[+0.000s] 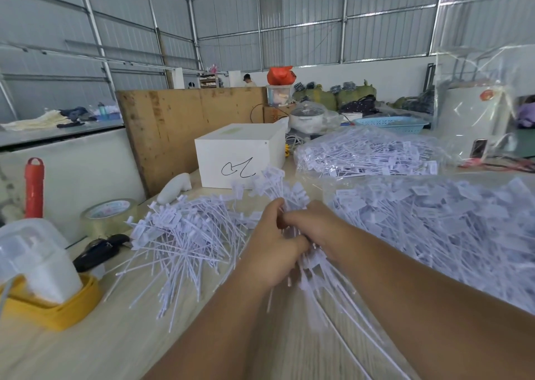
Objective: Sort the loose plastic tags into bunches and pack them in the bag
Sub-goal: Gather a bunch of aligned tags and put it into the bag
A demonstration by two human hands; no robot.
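Both hands meet over the table (pixel 95 348) and grasp one bunch (pixel 292 203) of white plastic tags between them. The left hand (pixel 272 252) has its fingers curled round the bunch from the left, knuckles up. The right hand (pixel 315 229) closes on it from the right, its fingers wrapped over the stems and touching the left fingers. The flat heads of the bunch fan out above the fingertips, and its thin tails trail down below the palms toward the near edge.

Left of the fingers, just beside them, a loose pile (pixel 179 235) of tags lies spread on the table. Right of the fingers, a clear bag (pixel 434 223) heaped with tags lies open, near the right wrist. Beyond it a second filled bag (pixel 367 154) lies farther from the fingers.

Past the fingertips stands a white box (pixel 240 154) with a black scribble on its side. Well left of the fingers are a tape roll (pixel 108 214), a black object, and a yellow tray (pixel 55 304) holding a white container.
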